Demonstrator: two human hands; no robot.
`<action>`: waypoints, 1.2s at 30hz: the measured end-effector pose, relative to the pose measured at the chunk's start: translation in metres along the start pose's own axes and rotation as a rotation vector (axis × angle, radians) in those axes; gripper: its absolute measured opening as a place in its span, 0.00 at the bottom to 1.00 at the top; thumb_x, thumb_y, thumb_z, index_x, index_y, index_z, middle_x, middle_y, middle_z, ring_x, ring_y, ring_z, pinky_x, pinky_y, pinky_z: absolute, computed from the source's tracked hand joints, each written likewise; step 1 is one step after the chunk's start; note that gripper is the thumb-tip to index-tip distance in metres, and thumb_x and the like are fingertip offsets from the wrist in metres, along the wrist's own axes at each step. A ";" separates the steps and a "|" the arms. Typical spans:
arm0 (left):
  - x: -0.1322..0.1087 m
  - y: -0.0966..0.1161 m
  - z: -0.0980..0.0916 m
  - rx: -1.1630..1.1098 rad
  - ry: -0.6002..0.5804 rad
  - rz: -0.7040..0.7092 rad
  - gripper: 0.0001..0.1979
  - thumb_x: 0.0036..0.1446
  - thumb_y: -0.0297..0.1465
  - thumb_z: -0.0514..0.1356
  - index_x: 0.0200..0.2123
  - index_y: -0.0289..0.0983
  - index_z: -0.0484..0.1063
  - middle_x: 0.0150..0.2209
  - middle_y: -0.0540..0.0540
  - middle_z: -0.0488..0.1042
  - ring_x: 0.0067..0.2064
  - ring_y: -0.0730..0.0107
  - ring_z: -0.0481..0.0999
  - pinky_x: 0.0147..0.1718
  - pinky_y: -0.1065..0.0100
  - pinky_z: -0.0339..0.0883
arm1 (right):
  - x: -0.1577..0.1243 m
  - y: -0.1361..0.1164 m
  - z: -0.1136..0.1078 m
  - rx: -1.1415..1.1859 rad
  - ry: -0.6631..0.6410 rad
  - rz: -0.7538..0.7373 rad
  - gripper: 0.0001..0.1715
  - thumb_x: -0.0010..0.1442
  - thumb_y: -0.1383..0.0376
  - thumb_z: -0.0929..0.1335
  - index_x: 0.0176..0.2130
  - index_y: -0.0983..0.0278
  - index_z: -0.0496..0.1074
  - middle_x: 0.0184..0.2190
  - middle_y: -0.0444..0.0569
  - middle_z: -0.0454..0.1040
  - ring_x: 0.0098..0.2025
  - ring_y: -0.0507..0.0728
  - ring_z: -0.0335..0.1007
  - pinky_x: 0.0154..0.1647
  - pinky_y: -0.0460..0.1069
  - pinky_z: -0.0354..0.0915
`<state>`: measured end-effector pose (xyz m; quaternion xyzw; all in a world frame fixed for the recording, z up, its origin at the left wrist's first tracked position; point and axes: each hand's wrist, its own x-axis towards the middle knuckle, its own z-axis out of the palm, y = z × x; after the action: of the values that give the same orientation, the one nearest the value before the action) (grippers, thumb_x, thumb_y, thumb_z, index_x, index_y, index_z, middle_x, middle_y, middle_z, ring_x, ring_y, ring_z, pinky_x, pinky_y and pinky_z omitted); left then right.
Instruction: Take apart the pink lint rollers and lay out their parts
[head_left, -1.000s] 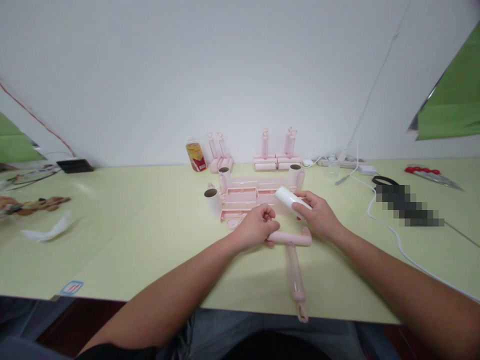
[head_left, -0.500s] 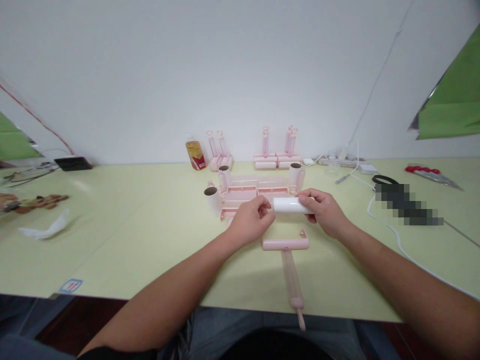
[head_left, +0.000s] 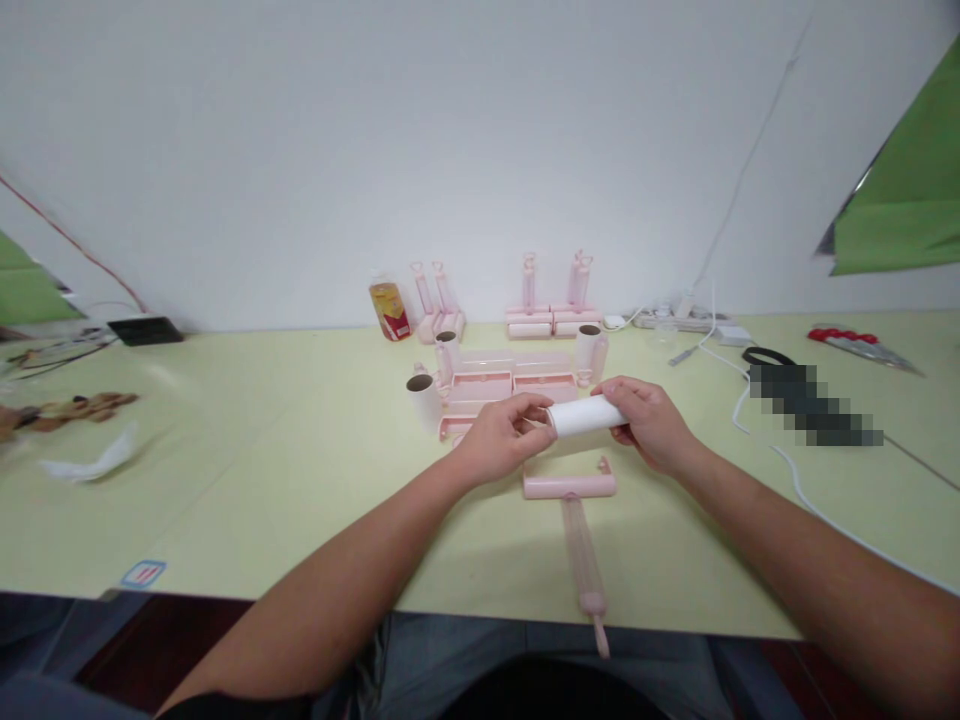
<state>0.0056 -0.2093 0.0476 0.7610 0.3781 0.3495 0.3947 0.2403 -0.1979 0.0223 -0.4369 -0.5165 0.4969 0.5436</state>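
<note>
Above the table, a white lint roller refill (head_left: 585, 416) is held lengthwise between my two hands. My right hand (head_left: 646, 420) grips its right end, thumb on top. At the roll's left end, my left hand (head_left: 514, 435) has thumb and fingers closed on the rim. Just below the roll lies a pink lint roller frame (head_left: 568, 487), with a clear ribbed handle (head_left: 583, 550) pointing toward me and a pink loop past the table edge. Pink open covers (head_left: 481, 384) lie behind my hands, partly hidden by them.
More white refill rolls (head_left: 425, 400) stand upright around the covers. Several pink lint rollers (head_left: 529, 318) stand by the wall, near a yellow-red bottle (head_left: 391, 310). To the right are a white cable (head_left: 799, 485), a power strip (head_left: 679, 318) and a red-handled packet (head_left: 855, 340).
The roll has tilted, its left end now slightly lower and its right end higher. My left hand has shifted a little to the right and closed on the roll's left end.
</note>
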 end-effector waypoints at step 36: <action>0.014 0.000 -0.016 -0.437 0.177 -0.172 0.23 0.49 0.32 0.67 0.48 0.33 0.69 0.38 0.43 0.77 0.30 0.68 0.80 0.25 0.70 0.75 | -0.001 -0.008 -0.010 0.407 -0.431 0.198 0.23 0.54 0.68 0.68 0.51 0.66 0.71 0.41 0.56 0.79 0.37 0.62 0.80 0.32 0.51 0.78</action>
<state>-0.0014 -0.1920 0.0575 0.5889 0.3902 0.4532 0.5436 0.2514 -0.1994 0.0290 -0.2518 -0.4646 0.7218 0.4469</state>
